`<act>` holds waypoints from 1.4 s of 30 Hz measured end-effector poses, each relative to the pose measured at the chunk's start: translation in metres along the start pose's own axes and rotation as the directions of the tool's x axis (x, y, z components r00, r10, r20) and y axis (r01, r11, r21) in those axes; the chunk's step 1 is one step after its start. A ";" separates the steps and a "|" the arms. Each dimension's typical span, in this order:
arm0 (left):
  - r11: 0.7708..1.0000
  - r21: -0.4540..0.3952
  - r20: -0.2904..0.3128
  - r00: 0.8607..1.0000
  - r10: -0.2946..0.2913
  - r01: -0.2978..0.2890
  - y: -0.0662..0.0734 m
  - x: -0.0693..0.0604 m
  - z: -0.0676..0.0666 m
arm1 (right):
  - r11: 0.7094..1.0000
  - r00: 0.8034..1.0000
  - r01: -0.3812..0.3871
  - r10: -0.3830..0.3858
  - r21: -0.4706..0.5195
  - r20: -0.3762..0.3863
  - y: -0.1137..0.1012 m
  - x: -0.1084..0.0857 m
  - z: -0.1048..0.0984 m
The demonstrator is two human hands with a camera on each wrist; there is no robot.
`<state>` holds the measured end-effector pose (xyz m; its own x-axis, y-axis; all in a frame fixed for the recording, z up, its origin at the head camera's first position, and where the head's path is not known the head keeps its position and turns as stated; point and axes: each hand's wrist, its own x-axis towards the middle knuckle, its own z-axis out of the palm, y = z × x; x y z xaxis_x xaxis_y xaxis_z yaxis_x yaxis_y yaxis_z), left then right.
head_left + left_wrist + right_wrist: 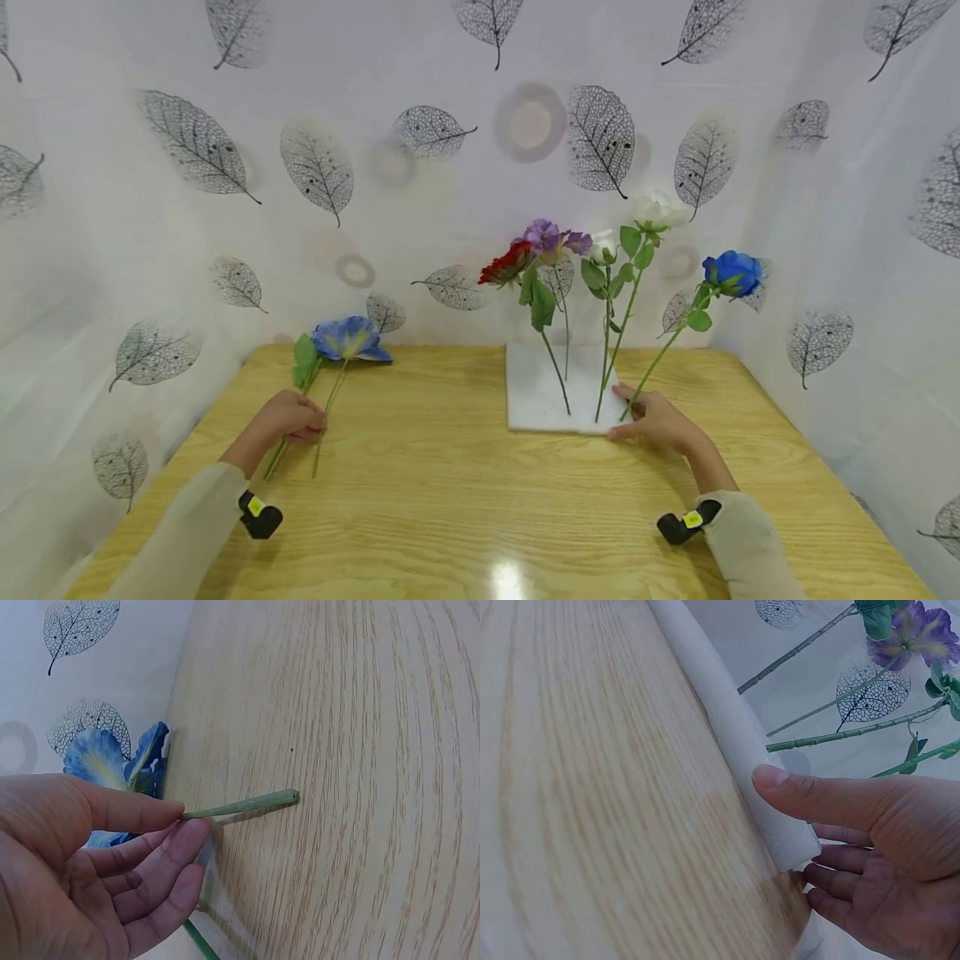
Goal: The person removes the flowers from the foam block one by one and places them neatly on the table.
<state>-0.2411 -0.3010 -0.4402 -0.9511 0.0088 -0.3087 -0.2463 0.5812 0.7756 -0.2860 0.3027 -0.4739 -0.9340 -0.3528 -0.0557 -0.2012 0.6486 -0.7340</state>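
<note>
My left hand (288,417) pinches the thin stem of a blue iris-like flower (348,340) between thumb and fingertips. In the left wrist view, the blunt end of that stem (262,802) sticks out past the fingers. A second, thicker green stem (276,460) with leaves passes beneath the same hand; its bloom is hidden. At the right, my right hand (660,419) holds the front right corner of a white foam board (528,400). Its thumb (780,784) presses the front edge, and the other fingers curl by the side.
Upright in the foam stand a red flower (506,265), a purple flower (546,239), white flowers (656,212) and a blue rose (733,273), which leans right over my right hand. Behind the wooden table (420,500) hangs a leaf-printed curtain (450,192).
</note>
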 end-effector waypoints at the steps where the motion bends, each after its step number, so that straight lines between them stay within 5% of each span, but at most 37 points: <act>1: 1.000 0.006 0.004 1.000 0.003 -0.003 0.000 0.000 0.000 | 1.000 1.000 0.002 -0.002 0.001 -0.002 0.000 0.000 0.000; 14: 1.000 -0.021 0.024 1.000 0.002 -0.001 0.001 0.001 -0.001 | 0.999 1.000 0.004 -0.005 -0.035 -0.016 0.002 0.001 0.002; 25: 0.998 0.058 -0.019 0.999 0.031 -0.029 0.006 0.001 -0.004 | 0.999 1.000 0.001 -0.002 -0.037 -0.023 0.001 0.000 0.002; 33: 0.970 0.235 -0.131 0.986 0.101 -0.068 0.025 -0.004 0.005 | 0.999 1.000 0.018 -0.019 -0.043 -0.019 -0.002 -0.001 0.001; 42: 0.962 0.241 -0.208 0.961 0.180 -0.128 0.063 -0.003 0.029 | 0.999 1.000 0.019 -0.020 -0.031 -0.018 -0.003 0.001 0.000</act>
<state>-0.2485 -0.2409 -0.4064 -0.9975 -0.0563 -0.0421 -0.0702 0.7541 0.6530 -0.2861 0.3007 -0.4717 -0.9350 -0.3535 -0.0295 -0.2278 0.6621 -0.7139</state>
